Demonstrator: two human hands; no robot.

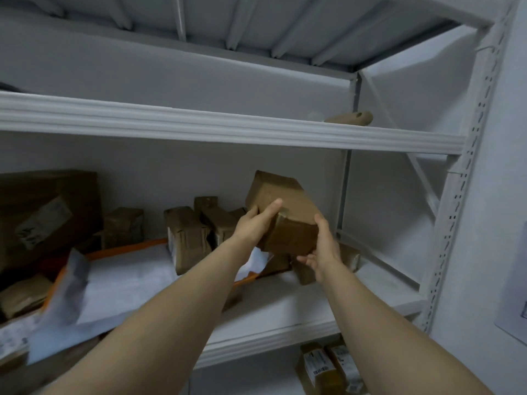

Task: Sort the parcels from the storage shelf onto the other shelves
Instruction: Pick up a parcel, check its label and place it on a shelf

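A brown cardboard parcel [281,206] is held tilted in the air above the middle shelf [273,337] of a white metal rack. My left hand [256,223] grips its left side, thumb along the top face. My right hand [323,249] holds its lower right corner from below. Behind and under it on the shelf stand several small brown parcels [186,238], and another small parcel [352,256] lies to the right, partly hidden by my right hand.
A large brown box [48,215] fills the shelf's left end. A white and orange mailer bag [122,277] lies flat in front. A tan roll [352,118] rests on the upper shelf [228,129]. Labelled parcels [328,369] sit on the lower shelf. The rack's perforated upright [456,223] stands at right.
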